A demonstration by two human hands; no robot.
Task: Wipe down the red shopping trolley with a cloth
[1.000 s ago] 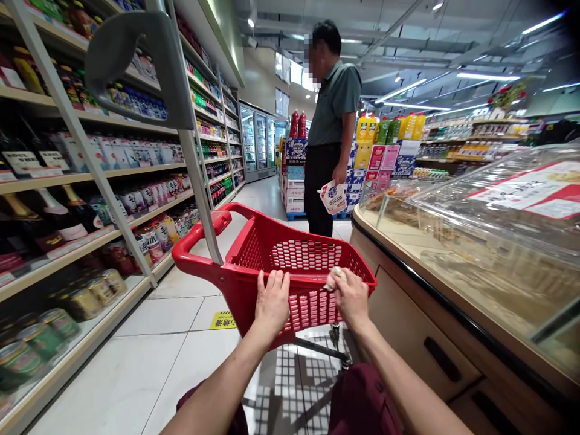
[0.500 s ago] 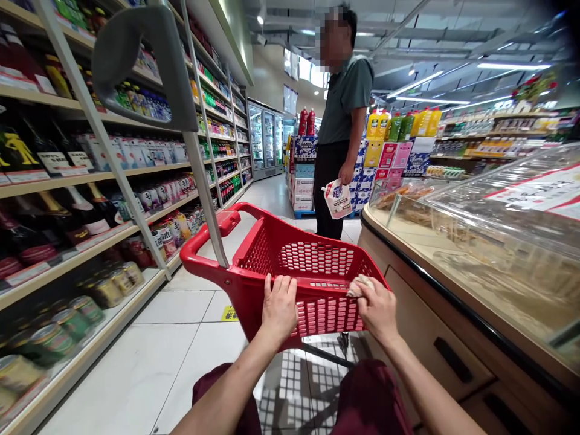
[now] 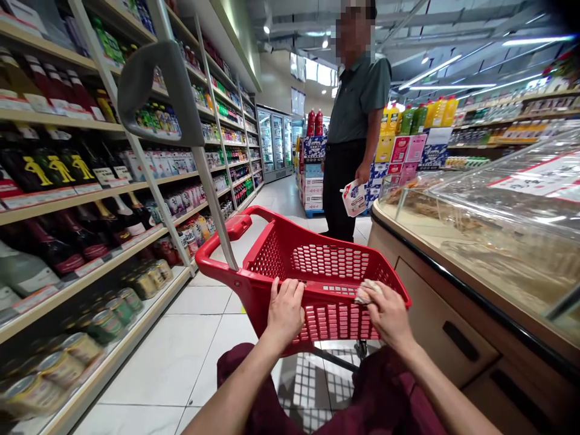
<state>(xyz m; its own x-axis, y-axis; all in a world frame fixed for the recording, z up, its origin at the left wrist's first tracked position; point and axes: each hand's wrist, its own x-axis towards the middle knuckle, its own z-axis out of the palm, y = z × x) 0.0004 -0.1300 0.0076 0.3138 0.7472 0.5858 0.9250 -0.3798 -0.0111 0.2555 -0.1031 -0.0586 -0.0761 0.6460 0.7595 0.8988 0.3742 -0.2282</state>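
Observation:
A red plastic shopping cart (image 3: 272,302) with a perforated basket stands in front of my knees. My left hand (image 3: 286,308) is closed over the near rim, its fingers hooked to the inside. Farther right on the same rim, my right hand (image 3: 390,311) pinches a crumpled whitish cloth (image 3: 364,292) and presses it against the edge near the basket's right corner. Part of the cloth is hidden under my fingers. A grey handle (image 3: 174,90) on a metal pole rises from the cart's left end. I see nothing inside the visible part of the basket.
Shelves (image 3: 109,232) of bottles and cans line the left side. A glass-topped counter (image 3: 453,260) stands close on the right. Beyond the cart stands a person (image 3: 353,133) holding a white pouch (image 3: 354,198), with stacked boxes (image 3: 313,172) behind. White tiles (image 3: 181,344) cover the floor.
The view has swung slightly left, so the scene sits farther right. My right hand and the cloth have slid a little left along the rim. My left hand keeps its hold.

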